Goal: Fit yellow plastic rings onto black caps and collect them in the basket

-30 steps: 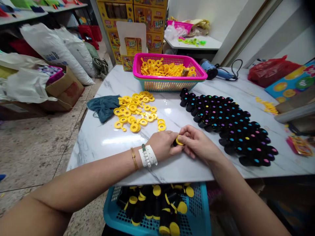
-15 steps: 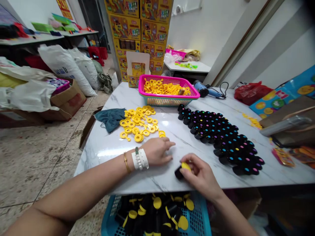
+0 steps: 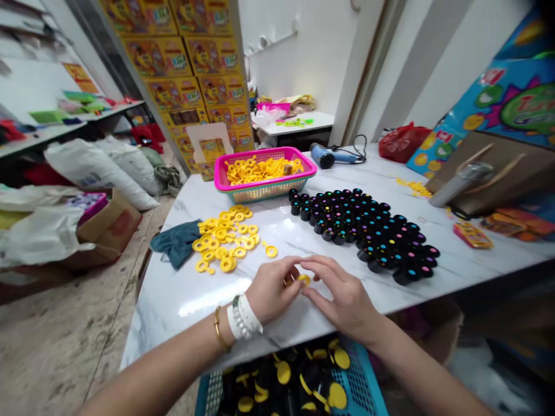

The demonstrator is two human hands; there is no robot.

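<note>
My left hand (image 3: 271,289) and my right hand (image 3: 342,297) meet fingertip to fingertip over the near edge of the marble table (image 3: 173,300). Between them they pinch a small yellow ring (image 3: 304,280). A loose pile of the same yellow rings (image 3: 223,240) lies to the left of my hands, with one stray ring (image 3: 271,251) nearer. Rows of black caps with coloured dots (image 3: 368,231) stand to the right. Below the table edge, a blue basket (image 3: 359,387) holds black pieces fitted with yellow rings.
A pink basket of yellow rings (image 3: 264,173) stands at the back of the table, with a blue hair dryer (image 3: 329,156) and a red bag (image 3: 401,141) behind it. A teal cloth (image 3: 176,242) lies at the left edge. Cartons and white sacks (image 3: 99,167) crowd the floor on the left.
My right hand no longer holds the black piece with the yellow ring. My left hand came back from the ring pile, and both hands now meet on a single yellow ring. The camera tilted up.
</note>
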